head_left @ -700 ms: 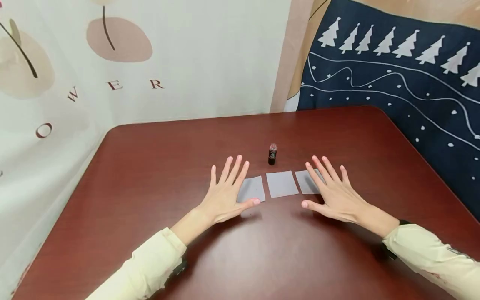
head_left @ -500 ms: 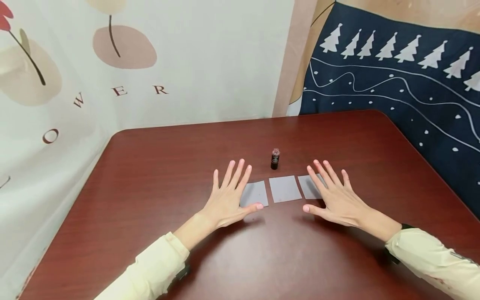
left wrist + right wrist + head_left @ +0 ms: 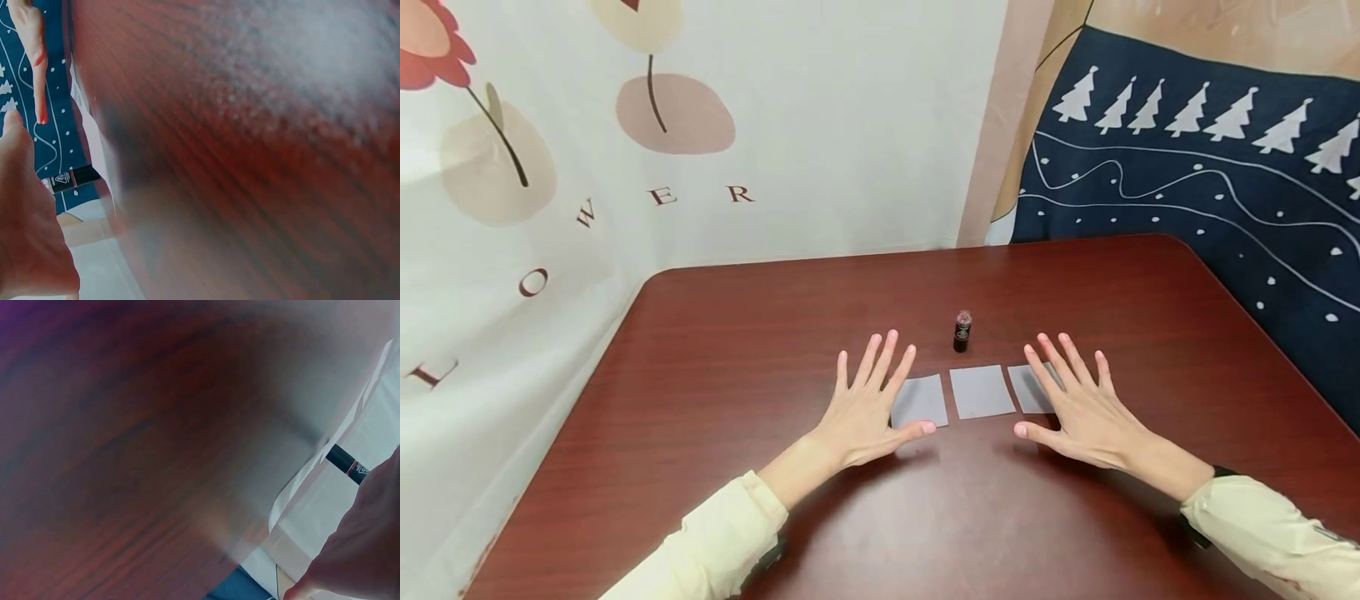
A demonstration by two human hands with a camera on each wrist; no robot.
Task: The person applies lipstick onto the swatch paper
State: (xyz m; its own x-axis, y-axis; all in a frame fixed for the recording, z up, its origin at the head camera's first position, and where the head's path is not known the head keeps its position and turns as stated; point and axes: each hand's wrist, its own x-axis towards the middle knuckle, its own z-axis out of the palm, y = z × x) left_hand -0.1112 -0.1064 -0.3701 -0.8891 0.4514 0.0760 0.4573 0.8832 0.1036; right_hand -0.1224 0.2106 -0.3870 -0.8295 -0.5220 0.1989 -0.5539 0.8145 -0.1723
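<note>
Three light grey paper squares lie in a row on the table: a left square [image 3: 922, 402], a middle square [image 3: 982, 392] and a right square [image 3: 1028, 388]. My left hand [image 3: 863, 417] is spread palm down over the left square and hides part of it. Fingers apart, my right hand [image 3: 1086, 412] hovers likewise at the right square, covering its right side. Both hands hold nothing, and their shadows fall on the tabletop below. Just behind the middle square stands a small dark bottle [image 3: 962, 332] with a clear, glittery top, upright. The left wrist view also shows this bottle [image 3: 75, 179] beyond the hand.
The reddish-brown wooden table [image 3: 760, 333] has rounded far corners. A white printed cloth [image 3: 850, 125] hangs behind and to the left of it. At the right back hangs a navy cloth [image 3: 1150, 175] with white trees.
The head view has tilted, so the table, bottle and squares appear lower and slightly to the right. Both hands keep their spread pose over the squares.
</note>
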